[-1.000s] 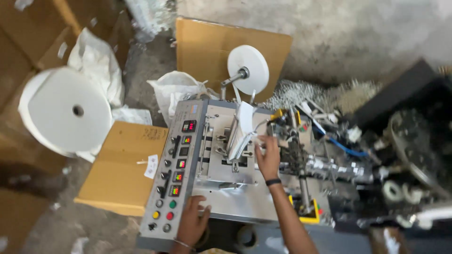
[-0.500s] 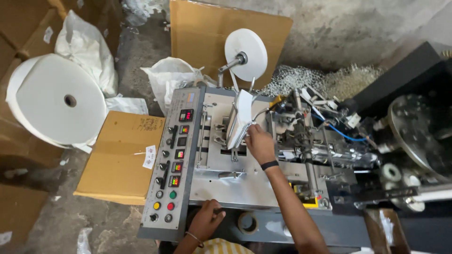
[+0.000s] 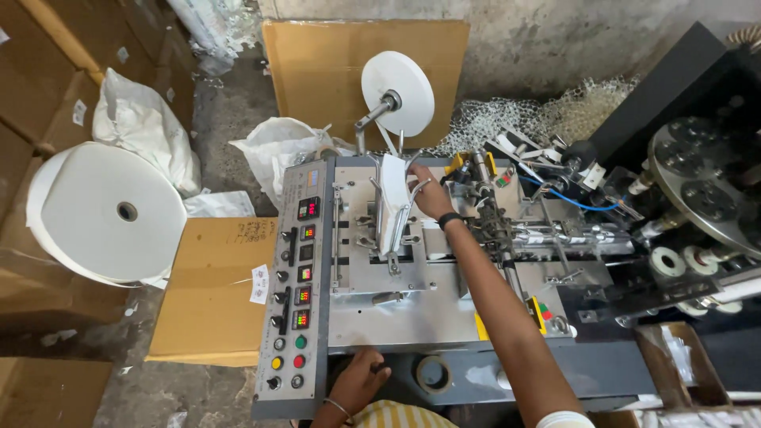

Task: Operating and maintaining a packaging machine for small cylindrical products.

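A grey metal machine point(image 3: 412, 317) stands below me, with a control panel point(image 3: 292, 293) of coloured buttons and small lit displays on its left side. My right hand point(image 3: 430, 192) reaches over the deck and touches the white folded strip point(image 3: 391, 200) held in a wire guide. A small white roll point(image 3: 399, 93) on a spindle feeds that strip from behind. My left hand point(image 3: 358, 384) grips the front edge of the machine near the panel's bottom. A dark band sits on my right wrist.
A large white paper roll point(image 3: 107, 212) rests on cardboard boxes at the left. A flat brown box point(image 3: 210, 289) lies beside the panel. White sacks point(image 3: 277, 150) lie behind it. Rollers, wires and a round metal disc point(image 3: 709, 190) crowd the right side.
My right hand has slid up from the middle of the deck toward the top of the white strip. My left hand has stayed at the front edge. The view moved closer.
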